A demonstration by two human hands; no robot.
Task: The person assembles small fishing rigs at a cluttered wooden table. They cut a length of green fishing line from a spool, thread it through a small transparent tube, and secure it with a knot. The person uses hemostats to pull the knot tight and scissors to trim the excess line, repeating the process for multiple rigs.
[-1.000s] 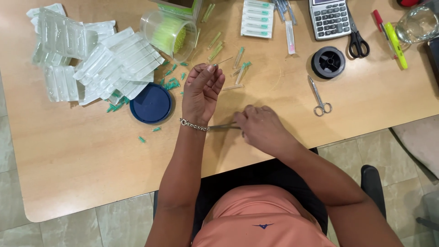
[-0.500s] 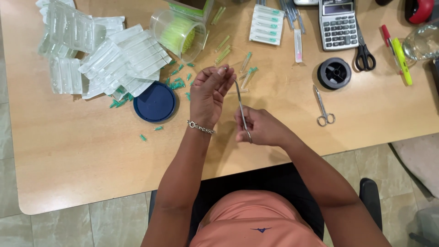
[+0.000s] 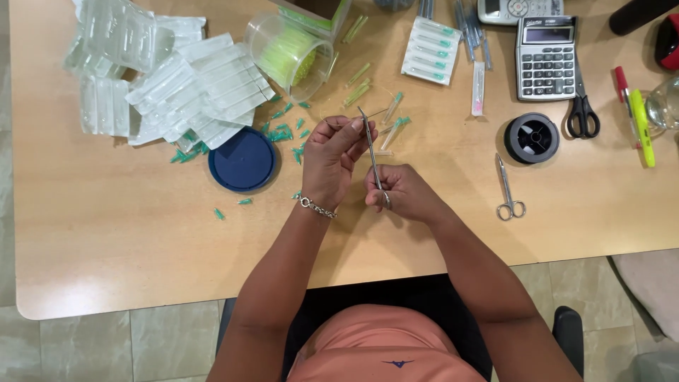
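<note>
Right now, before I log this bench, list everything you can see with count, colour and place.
clear plastic blister packs: a heap, clear, table's far left
round dark blue lid: one, by the packs
clear tipped-over jar: one, yellow-green contents, far centre
small green caps: many, scattered beside lid
grey desk calculator: one, far right
black-handled scissors: one, beside calculator
black round spool: one, right
small steel scissors: one, right of hands
slim steel forceps: one, in right hand
left hand: pinching something tiny, bracelet on wrist
right hand: holding forceps
</note>
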